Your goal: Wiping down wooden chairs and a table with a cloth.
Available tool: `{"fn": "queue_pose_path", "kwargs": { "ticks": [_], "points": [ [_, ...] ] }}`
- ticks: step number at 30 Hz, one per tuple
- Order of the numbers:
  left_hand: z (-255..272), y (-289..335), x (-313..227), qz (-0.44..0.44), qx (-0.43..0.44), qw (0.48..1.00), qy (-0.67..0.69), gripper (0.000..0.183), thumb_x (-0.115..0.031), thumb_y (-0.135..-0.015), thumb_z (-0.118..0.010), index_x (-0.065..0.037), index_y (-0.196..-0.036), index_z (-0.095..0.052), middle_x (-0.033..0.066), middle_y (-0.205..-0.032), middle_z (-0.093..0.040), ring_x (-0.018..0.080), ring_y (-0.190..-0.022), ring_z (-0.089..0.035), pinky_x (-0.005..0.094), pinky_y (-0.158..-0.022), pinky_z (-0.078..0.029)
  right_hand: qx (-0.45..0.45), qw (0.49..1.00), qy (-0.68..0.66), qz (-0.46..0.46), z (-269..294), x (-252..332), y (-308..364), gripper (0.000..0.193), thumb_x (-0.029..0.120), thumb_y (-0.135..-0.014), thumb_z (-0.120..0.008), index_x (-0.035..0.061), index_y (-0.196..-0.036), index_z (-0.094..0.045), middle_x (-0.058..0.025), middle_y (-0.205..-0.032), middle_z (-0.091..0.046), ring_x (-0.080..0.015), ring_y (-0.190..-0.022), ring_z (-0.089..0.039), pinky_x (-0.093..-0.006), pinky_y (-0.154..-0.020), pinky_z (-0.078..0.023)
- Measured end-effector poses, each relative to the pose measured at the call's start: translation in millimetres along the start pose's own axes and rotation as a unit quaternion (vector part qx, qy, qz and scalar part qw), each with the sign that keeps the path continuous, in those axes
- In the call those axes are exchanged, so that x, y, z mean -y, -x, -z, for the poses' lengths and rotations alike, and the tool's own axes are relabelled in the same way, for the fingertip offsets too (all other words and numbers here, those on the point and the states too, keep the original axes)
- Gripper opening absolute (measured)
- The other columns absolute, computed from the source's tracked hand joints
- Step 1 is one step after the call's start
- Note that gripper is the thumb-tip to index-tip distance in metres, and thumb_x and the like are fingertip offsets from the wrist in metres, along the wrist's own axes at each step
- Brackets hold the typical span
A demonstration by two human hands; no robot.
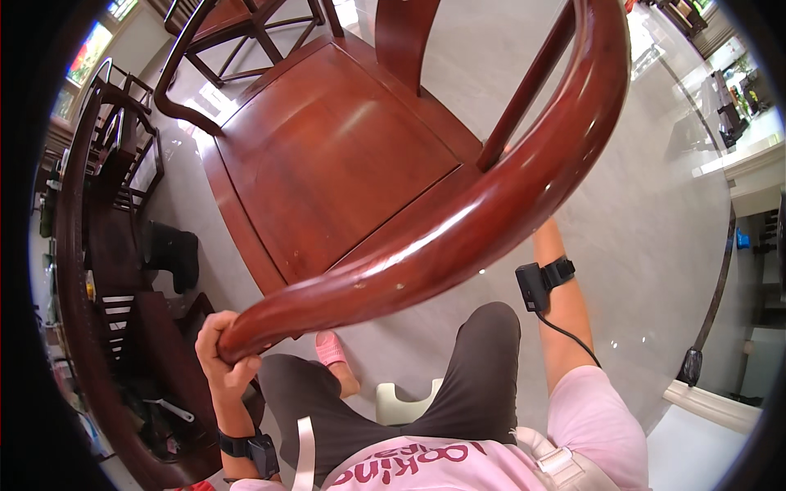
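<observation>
In the head view, the dark red wooden chair (327,164) lies in front of the person and takes up most of the middle, its seat panel (344,155) on the far side of a thick, glossy armrest rail (458,237) and its back splat (403,41) farther off. The relation that matters is the run of that rail: its long axis starts at the near left, crosses above the lap, then curves right and away past the far edge. The left hand (219,353) is at the near end, its fingers curled round the rounded tip and clamped there, with no gap showing between palm and wood. The right forearm (565,327) comes up from the near right and passes under the rail's right stretch; the right hand goes out of sight behind the wood, so I cannot tell whether its fingers are apart or clamped. Of the two, the left lies nearer the rail's tip, the right nearer its bend. The chair's footing is hidden, so whether it rests on the floor (426,348) is unclear. As for writing, the pink shirt (409,466) carries large dark red lettering, partly folded; no label shows on the chair, and the black wrist device (534,288) has no readable mark.
</observation>
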State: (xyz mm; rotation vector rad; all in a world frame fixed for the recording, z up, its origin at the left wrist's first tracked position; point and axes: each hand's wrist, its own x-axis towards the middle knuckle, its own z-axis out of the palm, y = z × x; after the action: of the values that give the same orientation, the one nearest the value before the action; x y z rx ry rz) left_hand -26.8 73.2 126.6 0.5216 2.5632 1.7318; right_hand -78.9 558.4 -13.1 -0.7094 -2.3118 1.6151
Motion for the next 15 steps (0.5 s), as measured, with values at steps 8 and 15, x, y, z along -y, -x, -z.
{"fn": "queue_pose_path", "kwargs": {
  "ticks": [8, 15],
  "points": [
    [-65, -112, -154, 0.094, 0.329, 0.906, -0.249, 0.043, -0.016, -0.059, -0.077, -0.001, -0.096, -0.062, 0.0157, -0.085, -0.063, 0.0344, -0.079, -0.06, 0.0339, -0.073, -0.047, 0.151, 0.984, 0.031, -0.089, 78, -5, 32, 0.037, 0.011, -0.074, -0.055, 0.0042, -0.11, -0.061, -0.0092, -0.088, -0.064, -0.0151, -0.081, -0.058, -0.0271, -0.076, -0.046],
    [-195, -163, -237, 0.16, 0.216, 0.949, -0.168, 0.036, -0.021, -0.074, -0.071, 0.0, -0.098, -0.055, 0.011, -0.077, -0.059, 0.0213, -0.069, -0.056, 0.0307, -0.068, -0.045, 0.107, 0.953, -0.172, -0.225, 207, 39, 121, 0.031, 0.003, -0.078, -0.053, 0.0022, -0.107, -0.061, -0.0061, -0.093, -0.062, -0.0125, -0.082, -0.055, -0.026, -0.077, -0.044]
  ]
}}
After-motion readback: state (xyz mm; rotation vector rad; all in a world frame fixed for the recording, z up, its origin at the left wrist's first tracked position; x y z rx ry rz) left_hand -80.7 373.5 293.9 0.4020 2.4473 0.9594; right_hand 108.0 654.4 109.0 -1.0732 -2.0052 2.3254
